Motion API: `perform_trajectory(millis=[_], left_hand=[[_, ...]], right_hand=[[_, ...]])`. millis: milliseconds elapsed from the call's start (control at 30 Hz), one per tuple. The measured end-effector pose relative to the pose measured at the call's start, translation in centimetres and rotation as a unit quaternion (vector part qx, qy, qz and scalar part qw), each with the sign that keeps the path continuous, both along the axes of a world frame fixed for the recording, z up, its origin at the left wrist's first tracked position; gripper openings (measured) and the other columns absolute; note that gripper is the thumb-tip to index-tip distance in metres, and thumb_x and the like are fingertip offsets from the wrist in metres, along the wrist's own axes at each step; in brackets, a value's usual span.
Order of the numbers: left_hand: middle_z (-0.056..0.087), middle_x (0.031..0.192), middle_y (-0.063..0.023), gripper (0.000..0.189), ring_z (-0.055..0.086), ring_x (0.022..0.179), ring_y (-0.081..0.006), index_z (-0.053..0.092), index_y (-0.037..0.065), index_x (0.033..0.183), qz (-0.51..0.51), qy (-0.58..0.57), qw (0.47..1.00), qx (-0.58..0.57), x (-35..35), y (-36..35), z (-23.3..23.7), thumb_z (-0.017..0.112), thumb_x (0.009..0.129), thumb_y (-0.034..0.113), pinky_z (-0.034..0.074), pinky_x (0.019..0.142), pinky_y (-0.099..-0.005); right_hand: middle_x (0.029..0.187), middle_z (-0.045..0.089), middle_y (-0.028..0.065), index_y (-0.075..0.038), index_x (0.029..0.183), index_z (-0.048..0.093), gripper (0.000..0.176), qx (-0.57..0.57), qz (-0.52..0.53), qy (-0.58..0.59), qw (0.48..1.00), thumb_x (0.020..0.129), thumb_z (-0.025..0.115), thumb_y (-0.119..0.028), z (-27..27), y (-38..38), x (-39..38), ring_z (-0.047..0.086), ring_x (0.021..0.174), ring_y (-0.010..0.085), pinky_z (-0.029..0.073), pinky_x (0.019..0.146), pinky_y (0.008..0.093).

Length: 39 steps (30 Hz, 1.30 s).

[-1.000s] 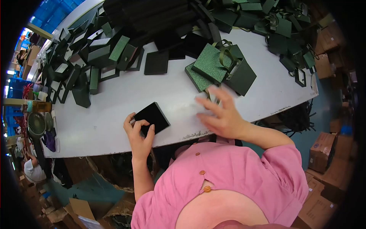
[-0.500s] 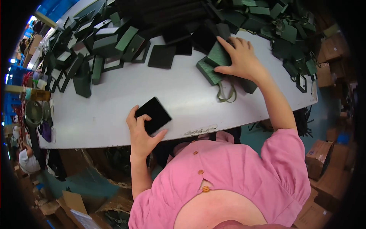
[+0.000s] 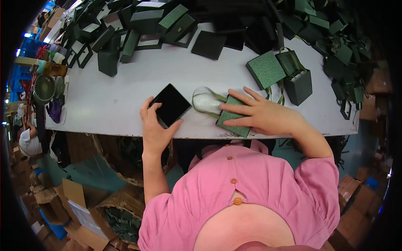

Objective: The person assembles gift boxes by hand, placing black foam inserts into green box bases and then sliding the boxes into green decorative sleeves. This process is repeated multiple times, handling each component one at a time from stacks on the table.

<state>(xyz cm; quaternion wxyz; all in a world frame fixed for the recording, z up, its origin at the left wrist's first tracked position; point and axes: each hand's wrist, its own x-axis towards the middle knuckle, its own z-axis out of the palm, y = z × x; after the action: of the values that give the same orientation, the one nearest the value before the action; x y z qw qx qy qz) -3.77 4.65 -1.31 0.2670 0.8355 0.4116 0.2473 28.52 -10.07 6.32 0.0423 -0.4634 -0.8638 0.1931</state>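
Note:
My left hand (image 3: 157, 125) grips a square black piece (image 3: 171, 104) at the table's front edge, thumb at its near side and fingers on its left side. It looks like a box part with a dark face; its inside cannot be made out. My right hand (image 3: 268, 115) lies over a green textured box (image 3: 235, 113), fingers stretched across its top and the thumb hidden. A loop of green ribbon (image 3: 197, 104) runs from this box to the left. Farther back are another green textured box (image 3: 265, 69) and an open dark green box (image 3: 299, 87) with ribbon across it.
Dark green boxes and frames (image 3: 144, 19) are heaped along the back left of the white table (image 3: 104, 108). More boxes and ribbons (image 3: 335, 50) pile up at the right. Flat black squares (image 3: 208, 44) lie at the back. A small fan (image 3: 44, 88) stands left; cardboard cartons (image 3: 121, 205) are below.
My right hand has come from the back boxes toward the front edge, bringing a green box with its ribbon beside the black piece. My left hand keeps its hold on the black piece.

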Motion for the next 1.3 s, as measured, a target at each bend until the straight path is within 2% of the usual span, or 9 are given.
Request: perform_trajectory(millis=[100,133,233,333,533,667,800,1133,1300], left_hand=[[0.044,0.148,-0.0203,0.068,0.047,0.135,-0.0405,0.059,0.0,0.123,0.032,0.013,0.999,0.002,-1.1,0.4,0.2,0.095,0.068,0.015,0.046,0.109,-0.0467],[0.043,0.148,-0.0204,0.067,0.047,0.135,-0.0406,0.059,0.0,0.122,0.039,0.016,0.999,0.001,-1.3,0.4,0.2,0.095,0.068,0.016,0.046,0.109,-0.0466],[0.043,0.147,-0.0208,0.067,0.047,0.135,-0.0408,0.059,-0.001,0.122,0.04,0.021,0.999,0.018,-1.2,0.5,0.1,0.095,0.068,0.017,0.046,0.109,-0.0468],[0.043,0.147,-0.0212,0.067,0.047,0.135,-0.0409,0.059,-0.001,0.123,0.038,0.03,0.998,0.031,-0.9,0.4,0.1,0.095,0.069,0.017,0.046,0.109,-0.0469],[0.044,0.147,-0.0205,0.074,0.047,0.135,-0.0398,0.057,0.002,0.132,0.025,-0.014,0.999,0.017,-0.9,0.4,-0.3,0.094,0.069,0.015,0.044,0.111,-0.0472],[0.047,0.145,-0.0177,0.088,0.047,0.135,-0.0353,0.05,0.006,0.144,-0.024,-0.124,0.992,0.02,1.7,-0.7,0.1,0.091,0.066,0.009,0.039,0.116,-0.0446],[0.047,0.144,-0.0171,0.095,0.049,0.135,-0.0353,0.048,0.007,0.147,-0.136,-0.102,0.985,0.013,5.2,-1.7,0.8,0.092,0.063,0.006,0.042,0.113,-0.044],[0.048,0.143,-0.016,0.095,0.052,0.132,-0.033,0.051,0.008,0.146,-0.13,-0.052,0.989,0.047,5.6,-3.0,3.1,0.094,0.06,0.006,0.045,0.111,-0.0433],[0.049,0.141,-0.0158,0.095,0.053,0.129,-0.0342,0.052,0.009,0.145,-0.228,-0.143,0.962,-0.051,4.3,-2.6,4.4,0.096,0.06,0.009,0.049,0.106,-0.0443]], right_hand=[[0.149,0.054,0.0168,-0.008,0.135,0.062,0.058,0.003,-0.076,0.165,0.983,0.08,0.079,-0.017,0.3,1.8,0.1,0.047,0.143,0.0404,0.041,0.117,0.0522],[0.129,0.062,0.0192,-0.001,0.117,0.067,0.046,0.089,-0.198,0.141,0.966,0.078,0.081,-0.02,-0.8,2.4,-1.1,0.058,0.123,0.0391,0.049,0.102,0.0479],[0.119,0.061,0.0179,-0.001,0.105,0.066,0.031,0.022,-0.309,-0.052,0.949,0.081,0.078,-0.017,-2.6,5.2,-3.6,0.058,0.112,0.0377,0.049,0.096,0.047],[0.103,0.061,0.0146,-0.002,0.091,0.067,0.025,0.044,-0.26,-0.023,0.964,0.08,0.08,-0.02,-4.5,6.2,-4.0,0.058,0.1,0.034,0.05,0.089,0.0442],[0.132,0.059,0.0183,-0.007,0.1,0.068,0.036,0.207,-0.203,0.204,0.935,0.076,0.085,-0.027,-4.3,0.6,-2.6,0.051,0.129,0.0442,0.043,0.108,0.0519],[0.151,0.047,0.016,-0.018,0.119,0.072,0.054,0.122,-0.287,0.138,0.94,0.069,0.092,-0.024,-5.3,-5.2,-4.6,0.038,0.141,0.05,0.039,0.111,0.0616],[0.149,0.049,0.0155,-0.019,0.122,0.073,0.058,0.19,-0.252,0.203,0.927,0.067,0.092,-0.016,-8.3,-6.4,-3.9,0.039,0.141,0.0508,0.041,0.11,0.0612],[0.149,0.051,0.0136,-0.019,0.117,0.078,0.055,0.147,-0.129,0.253,0.947,0.064,0.089,-0.01,-4.1,-4.2,0.3,0.042,0.14,0.0497,0.043,0.109,0.0583],[0.15,0.05,0.0133,-0.019,0.115,0.078,0.053,0.131,-0.088,0.266,0.951,0.064,0.088,-0.01,-2.8,-2.4,0.9,0.042,0.14,0.0482,0.043,0.109,0.0569]])
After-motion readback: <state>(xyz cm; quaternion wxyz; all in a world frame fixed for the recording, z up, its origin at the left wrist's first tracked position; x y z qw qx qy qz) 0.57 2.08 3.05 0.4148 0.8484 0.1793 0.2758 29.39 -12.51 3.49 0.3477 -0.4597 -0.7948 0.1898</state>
